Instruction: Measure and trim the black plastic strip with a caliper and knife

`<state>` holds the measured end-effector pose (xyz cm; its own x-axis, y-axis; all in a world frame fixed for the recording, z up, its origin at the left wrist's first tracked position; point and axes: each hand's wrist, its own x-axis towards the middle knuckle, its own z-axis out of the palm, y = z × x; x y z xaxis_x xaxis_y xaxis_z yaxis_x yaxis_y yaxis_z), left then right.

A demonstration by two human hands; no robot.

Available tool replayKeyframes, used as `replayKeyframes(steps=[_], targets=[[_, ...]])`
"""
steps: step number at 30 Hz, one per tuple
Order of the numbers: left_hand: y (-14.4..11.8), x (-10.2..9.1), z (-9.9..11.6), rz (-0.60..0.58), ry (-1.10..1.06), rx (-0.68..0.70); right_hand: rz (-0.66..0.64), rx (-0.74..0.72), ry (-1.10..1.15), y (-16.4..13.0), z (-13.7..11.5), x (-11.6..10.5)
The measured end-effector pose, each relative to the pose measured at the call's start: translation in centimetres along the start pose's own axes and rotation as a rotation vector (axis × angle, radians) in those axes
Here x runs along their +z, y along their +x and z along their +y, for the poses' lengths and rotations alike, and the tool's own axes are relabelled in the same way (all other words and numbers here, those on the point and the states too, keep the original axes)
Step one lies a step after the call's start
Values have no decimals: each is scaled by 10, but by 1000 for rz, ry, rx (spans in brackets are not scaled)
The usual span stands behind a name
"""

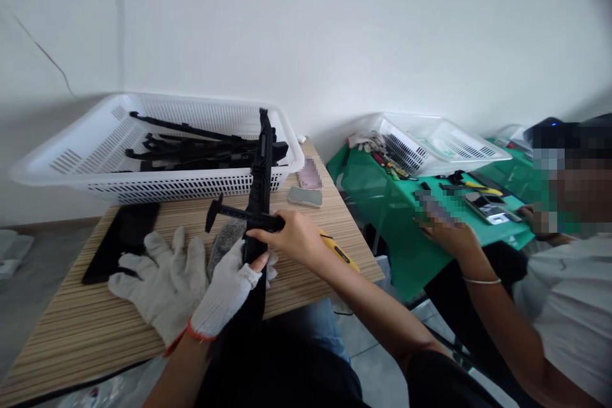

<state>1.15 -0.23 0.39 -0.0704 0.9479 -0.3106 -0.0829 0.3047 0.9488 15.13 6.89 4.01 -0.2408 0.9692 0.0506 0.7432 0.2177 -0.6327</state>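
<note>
My left hand (229,287), in a white knit glove with its fingertips cut off, is closed around a long black plastic part (261,178). The part stands upright over the table's front edge, its top reaching across the basket rim. My bare right hand (296,236) is closed on a black caliper (236,211), laid crosswise against the part, with its jaws pointing left. An empty white glove (167,274) lies left of my hands. A dark grey, fuzzy item (222,243) is partly hidden behind my left hand.
A white plastic basket (205,182) holds several long black parts (191,150). On the wood-grain table (296,287) lie a black flat panel (124,236), a grey block (305,196) and a yellow utility knife (338,252). At right, a co-worker sits at a green-covered table (396,229) with tools.
</note>
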Motion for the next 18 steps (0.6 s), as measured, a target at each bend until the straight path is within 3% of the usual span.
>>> replayKeyframes(steps=[2, 4, 7, 11, 15, 18], targets=[[-1, -2, 1, -11, 28, 6, -85, 14, 73, 7, -4, 2], [-2, -6, 3, -82, 80, 34, -72, 18, 154, 18, -4, -1], [-5, -15, 3, -233, 129, 38, 61, 51, 164, 35, -3, -8], [-7, -22, 1, -371, 47, -98, 250, 2, 74, 46, -2, -17], [-6, -18, -2, -309, 5, -120, 324, -141, 2, 35, 13, -35], [-3, -13, -4, -222, -33, -100, 293, -256, -101, 19, 30, -50]])
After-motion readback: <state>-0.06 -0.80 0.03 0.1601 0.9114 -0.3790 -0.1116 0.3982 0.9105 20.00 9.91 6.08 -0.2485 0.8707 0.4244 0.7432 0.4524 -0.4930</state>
